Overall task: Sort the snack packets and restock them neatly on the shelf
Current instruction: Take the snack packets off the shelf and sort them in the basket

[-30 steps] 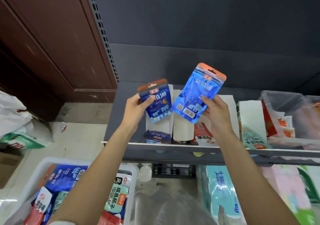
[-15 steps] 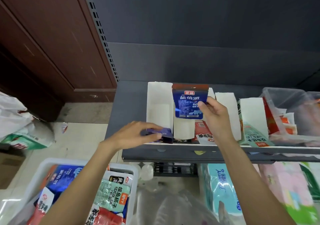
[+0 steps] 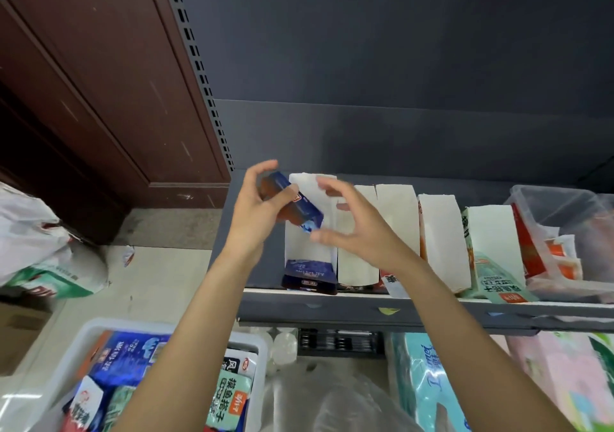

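Observation:
My left hand (image 3: 257, 209) grips a blue snack packet with an orange-brown top (image 3: 292, 204), tilted above the leftmost white display box (image 3: 312, 219) on the dark shelf (image 3: 365, 308). Just to its right, my right hand (image 3: 352, 225) hovers with fingers spread and blurred; its thumb tip is near the packet's lower corner, and I cannot tell whether it touches. Another blue packet (image 3: 309, 275) lies flat at the front of that box.
More white boxes (image 3: 438, 242) stand in a row on the shelf, with a clear plastic bin (image 3: 564, 232) of red packs at the right. A white crate (image 3: 109, 375) of mixed packets sits low left. Tissue packs (image 3: 428, 385) fill the shelf below.
My left hand rose from the front of the box and now holds a blue packet up high. My right hand let go of its packet and moved left toward the left hand.

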